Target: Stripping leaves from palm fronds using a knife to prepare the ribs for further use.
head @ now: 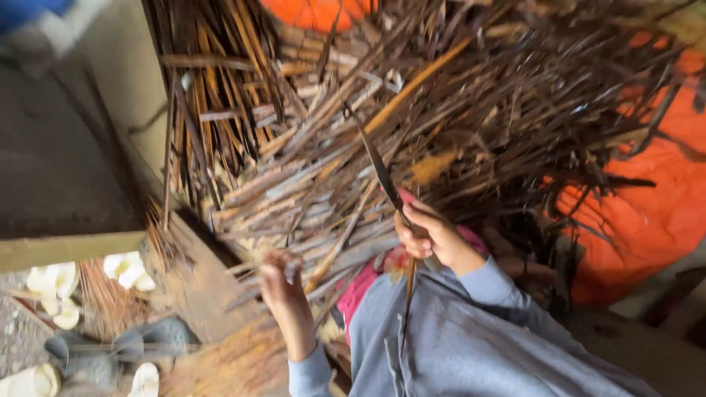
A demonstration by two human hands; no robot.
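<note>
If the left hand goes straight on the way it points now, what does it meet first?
The left hand points up toward the pile of brown sticks. It would most likely meet the nearest stick ends first; it already seems to touch or grip some, though blur leaves this unclear.

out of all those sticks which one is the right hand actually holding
The long dark thin stick pinched in the right hand: it stands apart from the heap, running from the lap up past the fingers.
</note>
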